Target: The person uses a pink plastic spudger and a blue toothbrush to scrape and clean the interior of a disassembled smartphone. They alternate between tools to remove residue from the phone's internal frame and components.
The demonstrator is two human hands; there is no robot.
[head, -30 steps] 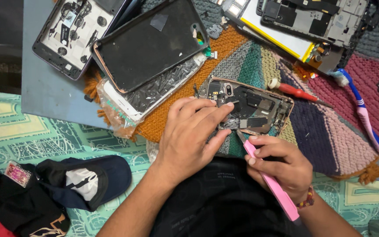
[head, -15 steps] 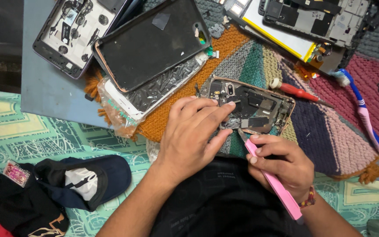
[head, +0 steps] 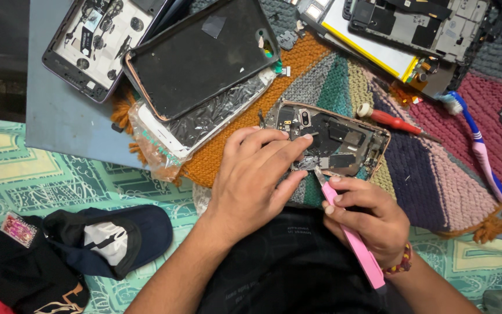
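Nearest the person, a dark cap [head: 108, 238] lies on the patterned green floor covering [head: 42, 174], apart from the work. The right hand [head: 367, 218] is clenched around pink tweezers [head: 350, 232], gripped low on the shaft so the metal tip points up at the near edge of the opened phone [head: 335, 139]. The left hand [head: 257, 180] grasps nothing; its fingers [head: 280, 148] are spread flat and press on the phone's exposed board, apparently to stop the frame sliding while the tip works beside them.

The phone lies face-down on a knitted multicoloured mat [head: 437, 168], which gives a soft, non-slip base. Just beyond it, a red-handled screwdriver [head: 393, 122] and a blue-and-pink toothbrush [head: 477, 145] rest within reach of the right hand. Farther off, a dark phone back cover [head: 201, 55], a stripped phone frame [head: 97, 40] on a grey sheet [head: 59, 116], and another dismantled device with a yellow edge [head: 402, 35] are set aside.
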